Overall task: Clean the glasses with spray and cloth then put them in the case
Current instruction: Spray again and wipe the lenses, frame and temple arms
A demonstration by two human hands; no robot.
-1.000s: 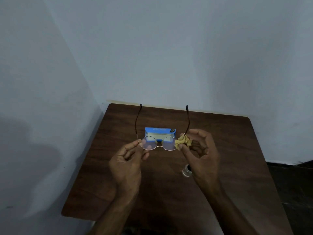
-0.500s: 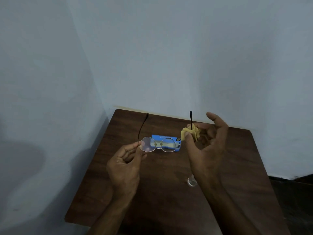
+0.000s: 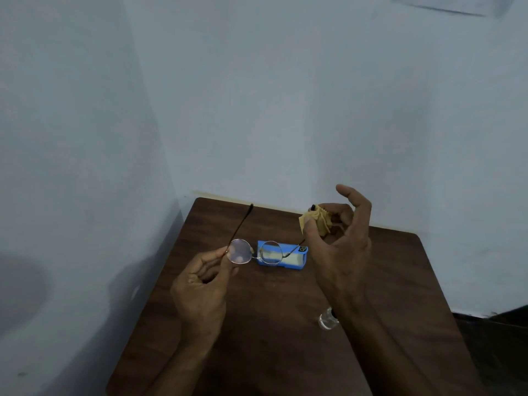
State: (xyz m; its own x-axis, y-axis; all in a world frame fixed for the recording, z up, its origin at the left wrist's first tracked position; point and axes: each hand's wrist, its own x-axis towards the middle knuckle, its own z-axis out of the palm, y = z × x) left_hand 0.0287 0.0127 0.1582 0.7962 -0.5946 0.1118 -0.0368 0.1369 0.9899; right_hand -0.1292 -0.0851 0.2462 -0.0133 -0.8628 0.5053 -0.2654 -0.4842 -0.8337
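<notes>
Round wire-rimmed glasses (image 3: 257, 252) hang in the air above the table with both temples unfolded and pointing away from me. My left hand (image 3: 201, 284) pinches the frame at the left lens hinge. My right hand (image 3: 340, 247) pinches a crumpled yellow cloth (image 3: 318, 221) around the tip end of the right temple, with the index finger raised. An open blue case (image 3: 297, 260) with a pale lining lies on the table behind the lenses. A small clear spray bottle (image 3: 327, 320) stands on the table, partly hidden by my right wrist.
The dark brown wooden table (image 3: 257, 338) sits in a corner between two pale blue walls. Its left edge and rounded far right corner are in view. A dark floor (image 3: 503, 338) lies to the right.
My right hand has slid the cloth from the right lens hinge up along the temple to its tip. My view has shifted, so hands and glasses sit lower and further left.
</notes>
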